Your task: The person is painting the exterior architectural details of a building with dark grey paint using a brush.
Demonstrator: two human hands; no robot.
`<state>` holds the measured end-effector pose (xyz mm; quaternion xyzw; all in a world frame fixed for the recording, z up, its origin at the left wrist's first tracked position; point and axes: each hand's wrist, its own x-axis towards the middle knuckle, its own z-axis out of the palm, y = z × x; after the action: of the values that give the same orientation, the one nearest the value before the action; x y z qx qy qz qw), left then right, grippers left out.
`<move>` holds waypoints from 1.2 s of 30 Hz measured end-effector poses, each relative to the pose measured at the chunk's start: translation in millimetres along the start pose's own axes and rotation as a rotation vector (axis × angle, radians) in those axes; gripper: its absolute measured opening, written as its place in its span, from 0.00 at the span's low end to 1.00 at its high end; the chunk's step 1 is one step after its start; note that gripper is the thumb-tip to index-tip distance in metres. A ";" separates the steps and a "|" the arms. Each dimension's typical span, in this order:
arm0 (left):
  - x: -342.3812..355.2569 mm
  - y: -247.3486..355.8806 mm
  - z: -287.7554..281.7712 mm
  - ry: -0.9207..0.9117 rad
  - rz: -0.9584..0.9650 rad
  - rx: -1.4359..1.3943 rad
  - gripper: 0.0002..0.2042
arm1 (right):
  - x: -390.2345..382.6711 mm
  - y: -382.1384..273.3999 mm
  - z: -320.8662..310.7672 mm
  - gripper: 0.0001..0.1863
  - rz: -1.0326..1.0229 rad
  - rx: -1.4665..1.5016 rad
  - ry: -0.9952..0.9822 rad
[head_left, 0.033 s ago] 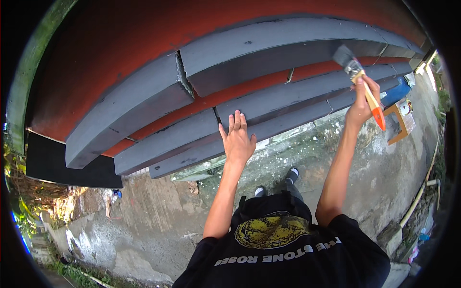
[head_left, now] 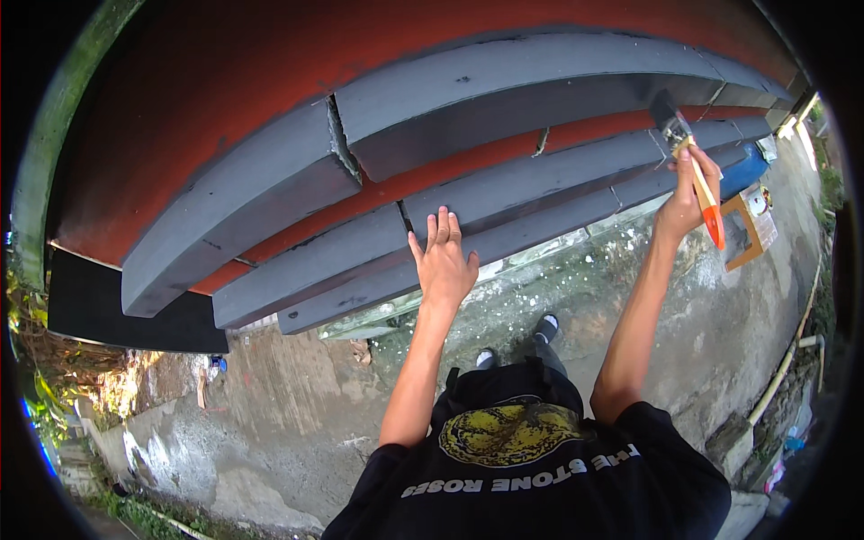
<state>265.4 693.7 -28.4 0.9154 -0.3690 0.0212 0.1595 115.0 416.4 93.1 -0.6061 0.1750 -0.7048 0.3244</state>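
Observation:
My left hand (head_left: 443, 265) lies with fingers extended on a middle grey-painted ledge (head_left: 522, 175), just right of a dark gap. My right hand (head_left: 686, 202) grips a paintbrush (head_left: 705, 209) with a pale wooden handle, orange tip and metal ferrule. Its dark bristles (head_left: 664, 113) are at the lower edge of the upper grey ledge (head_left: 513, 67); whether they touch it I cannot tell. Red painted surfaces (head_left: 180, 171) show above and between the ledges.
A green-stained speckled concrete base (head_left: 495, 288) runs below the ledges over grey pavement (head_left: 270, 405). To the right lie a blue container (head_left: 742, 166), a piece of cardboard (head_left: 747, 256) and a pipe (head_left: 783, 369). A black panel (head_left: 126, 306) stands at the left.
My right hand and the brush have shifted slightly to the right, with the bristles a little lower. My left hand stays in place.

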 end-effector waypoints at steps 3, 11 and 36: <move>0.9 -0.2 0.2 -0.003 0.001 0.013 0.38 | -11.9 -29.5 4.5 0.06 -0.059 0.091 -0.128; -0.4 -1.9 0.8 0.003 -0.008 -0.010 0.36 | 0.5 -4.2 24.0 0.08 -0.021 0.239 -0.275; 31.7 57.7 -16.9 -0.119 -0.371 0.047 0.33 | 30.3 -9.9 3.4 0.06 -0.097 0.297 -0.411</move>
<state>250.3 638.6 8.6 0.9708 -0.2023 -0.0542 0.1170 114.2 403.8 122.6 -0.6901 -0.0292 -0.5993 0.4046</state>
